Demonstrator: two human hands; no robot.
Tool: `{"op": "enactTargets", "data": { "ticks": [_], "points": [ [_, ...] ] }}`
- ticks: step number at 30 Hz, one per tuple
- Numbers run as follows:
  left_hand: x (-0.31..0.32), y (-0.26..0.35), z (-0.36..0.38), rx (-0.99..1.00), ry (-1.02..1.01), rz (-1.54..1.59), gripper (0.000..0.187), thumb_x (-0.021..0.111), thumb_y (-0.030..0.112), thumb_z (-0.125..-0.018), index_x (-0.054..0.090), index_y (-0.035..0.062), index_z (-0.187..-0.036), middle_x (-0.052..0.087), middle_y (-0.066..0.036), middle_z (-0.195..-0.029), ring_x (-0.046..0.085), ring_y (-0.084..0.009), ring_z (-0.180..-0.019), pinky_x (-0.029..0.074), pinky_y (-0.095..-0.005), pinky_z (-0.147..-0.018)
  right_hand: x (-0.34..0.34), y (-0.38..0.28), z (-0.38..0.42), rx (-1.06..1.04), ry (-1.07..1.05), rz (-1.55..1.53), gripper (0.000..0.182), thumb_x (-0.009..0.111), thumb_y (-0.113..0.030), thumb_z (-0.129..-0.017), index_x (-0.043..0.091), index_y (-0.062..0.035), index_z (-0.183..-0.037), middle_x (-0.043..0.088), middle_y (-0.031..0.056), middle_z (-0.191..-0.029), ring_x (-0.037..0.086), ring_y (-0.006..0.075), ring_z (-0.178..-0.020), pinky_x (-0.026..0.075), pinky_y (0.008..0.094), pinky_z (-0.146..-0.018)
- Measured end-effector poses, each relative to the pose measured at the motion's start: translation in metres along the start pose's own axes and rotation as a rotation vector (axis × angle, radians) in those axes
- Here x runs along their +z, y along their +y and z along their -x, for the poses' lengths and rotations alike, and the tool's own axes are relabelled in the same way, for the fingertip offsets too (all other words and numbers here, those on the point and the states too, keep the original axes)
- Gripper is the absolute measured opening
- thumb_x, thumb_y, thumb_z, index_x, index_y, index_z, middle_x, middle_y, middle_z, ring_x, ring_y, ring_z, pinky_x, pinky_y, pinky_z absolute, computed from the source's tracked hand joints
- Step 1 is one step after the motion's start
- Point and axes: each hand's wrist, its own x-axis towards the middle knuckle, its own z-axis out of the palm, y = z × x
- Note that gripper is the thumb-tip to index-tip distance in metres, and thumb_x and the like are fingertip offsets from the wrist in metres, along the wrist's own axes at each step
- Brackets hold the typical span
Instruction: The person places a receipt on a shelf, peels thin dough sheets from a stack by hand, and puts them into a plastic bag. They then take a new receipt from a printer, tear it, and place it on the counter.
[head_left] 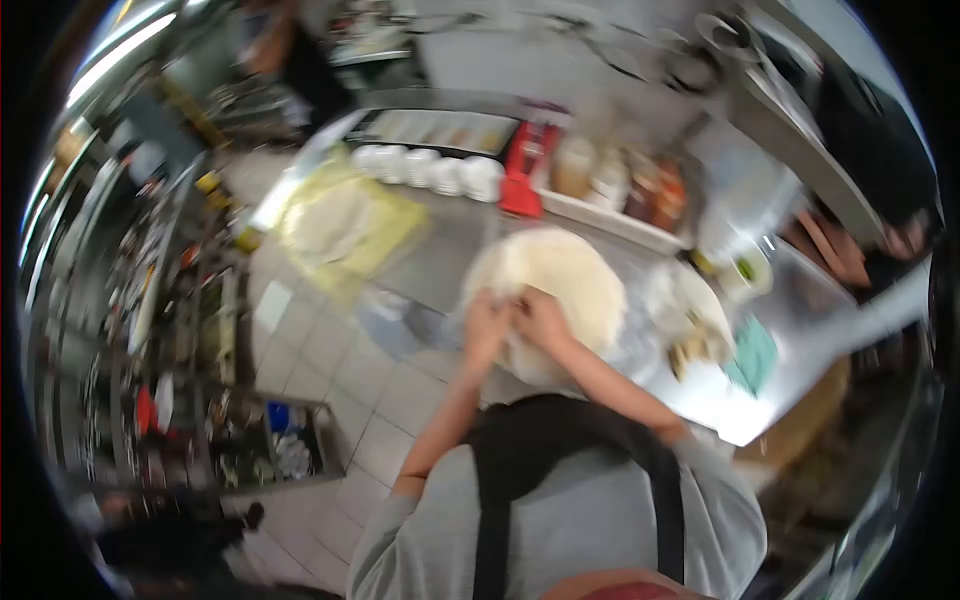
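A large, round, pale flatbread (572, 285) lies at the front edge of the metal counter, its left part lifted or folded in a blurred ridge. My left hand (486, 322) is closed at that left part, fingers pinched on it. Right beside it, my right hand (543, 318) is also closed on the flatbread, fingertips bent down and nearly meeting the left hand. The fingertips are smeared and partly hidden. To the left, another pale round sheet (328, 220) rests on a yellow plastic sheet (400, 222).
Behind stand a topping tray (440, 130), white cups (420, 167), a red holder (522, 185) and a white bin (600, 215) of sauce bottles (610, 187). At right are a bowl (745, 272) and a green cloth (755, 355). Shelving (150, 290) lines the left; a person (300, 60) stands far back.
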Motion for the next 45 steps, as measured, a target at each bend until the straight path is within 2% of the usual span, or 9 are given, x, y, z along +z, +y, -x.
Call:
{"op": "enactTargets", "data": {
  "ticks": [8, 11, 22, 27, 29, 33, 37, 42, 45],
  "points": [
    [-0.003, 0.000, -0.002, 0.055, -0.134, 0.041, 0.025, 0.057, 0.018, -0.083, 0.054, -0.0048, -0.075, 0.055, -0.014, -0.064, 0.047, -0.0138, -0.058, 0.040, -0.0310, -0.055, -0.021, -0.001, 0.001, 0.090, 0.051, -0.179, 0.015, 0.056, -0.012, -0.073, 0.055, 0.0025, -0.078, 0.060, 0.0226, -0.073, 0.059, 0.0375, -0.072, 0.046, 0.0412, -0.064],
    [-0.007, -0.010, 0.014, -0.176, -0.130, 0.394, 0.025, 0.056, 0.018, -0.083, 0.054, -0.0055, -0.078, 0.056, -0.015, -0.067, 0.048, -0.0134, -0.061, 0.041, -0.0295, -0.057, -0.008, 0.013, 0.009, 0.037, 0.074, -0.139, 0.013, 0.055, -0.009, -0.073, 0.055, 0.0025, -0.077, 0.060, 0.0230, -0.073, 0.059, 0.0380, -0.073, 0.046, 0.0410, -0.065],
    [0.000, 0.033, -0.001, 0.090, -0.077, 0.006, 0.034, 0.053, 0.028, -0.086, 0.053, -0.0060, -0.084, 0.059, -0.024, -0.075, 0.056, -0.0384, -0.064, 0.044, -0.0391, -0.061, -0.018, 0.003, 0.012, 0.036, 0.120, -0.146, 0.014, 0.055, -0.012, -0.079, 0.054, 0.0011, -0.083, 0.058, 0.0220, -0.073, 0.056, 0.0391, -0.068, 0.045, 0.0402, -0.063],
    [0.022, 0.073, -0.013, 0.163, -0.265, 0.226, 0.032, 0.049, 0.027, -0.090, 0.054, -0.0051, -0.091, 0.060, -0.021, -0.077, 0.059, -0.0329, -0.068, 0.045, -0.0368, -0.061, -0.071, 0.038, 0.018, 0.182, 0.267, -0.160, 0.014, 0.054, -0.013, -0.082, 0.060, -0.0009, -0.086, 0.058, 0.0088, -0.065, 0.056, 0.0104, -0.060, 0.044, 0.0313, -0.055],
    [0.037, 0.095, -0.026, 0.374, -0.181, 0.267, 0.032, 0.049, 0.029, -0.090, 0.055, -0.0030, -0.093, 0.062, -0.013, -0.080, 0.059, -0.0203, -0.068, 0.044, -0.0314, -0.058, -0.119, 0.001, 0.009, 0.102, 0.397, -0.027, 0.011, 0.053, -0.011, -0.082, 0.057, -0.0011, -0.081, 0.057, 0.0134, -0.066, 0.056, 0.0217, -0.059, 0.044, 0.0312, -0.056],
    [0.007, 0.154, -0.038, -0.075, -0.372, 0.832, 0.027, 0.052, 0.027, -0.089, 0.057, 0.0047, -0.103, 0.059, -0.001, -0.084, 0.054, -0.0070, -0.072, 0.042, -0.0231, -0.056, -0.160, -0.079, -0.011, -0.060, 0.427, 0.116, 0.012, 0.054, -0.014, -0.081, 0.053, -0.0019, -0.080, 0.057, 0.0177, -0.072, 0.055, 0.0345, -0.065, 0.044, 0.0367, -0.058],
    [-0.022, 0.120, -0.022, -0.311, -0.235, 1.038, 0.021, 0.051, 0.022, -0.089, 0.055, 0.0063, -0.101, 0.060, -0.004, -0.090, 0.058, -0.0117, -0.078, 0.045, -0.0244, -0.062, -0.130, -0.081, -0.012, -0.333, 0.101, 0.201, 0.018, 0.053, -0.021, -0.081, 0.053, -0.0028, -0.083, 0.059, 0.0182, -0.075, 0.057, 0.0369, -0.072, 0.044, 0.0440, -0.062],
    [0.012, -0.014, 0.010, -0.129, -0.159, 0.317, 0.029, 0.046, 0.028, -0.091, 0.055, 0.0006, -0.085, 0.058, -0.013, -0.068, 0.058, -0.0182, -0.060, 0.044, -0.0338, -0.049, -0.048, -0.024, 0.014, 0.007, -0.090, 0.328, 0.022, 0.053, -0.028, -0.083, 0.055, -0.0060, -0.083, 0.060, 0.0215, -0.074, 0.059, 0.0379, -0.073, 0.045, 0.0457, -0.065],
    [0.007, 0.003, 0.025, -0.029, -0.007, 0.092, 0.030, 0.044, 0.025, -0.092, 0.054, 0.0001, -0.080, 0.053, -0.010, -0.061, 0.055, -0.0170, -0.052, 0.043, -0.0293, -0.042, -0.029, 0.008, 0.016, 0.008, -0.148, 0.306, 0.024, 0.053, -0.029, -0.083, 0.057, -0.0048, -0.083, 0.061, 0.0210, -0.075, 0.059, 0.0378, -0.073, 0.045, 0.0453, -0.065]
  ]
}}
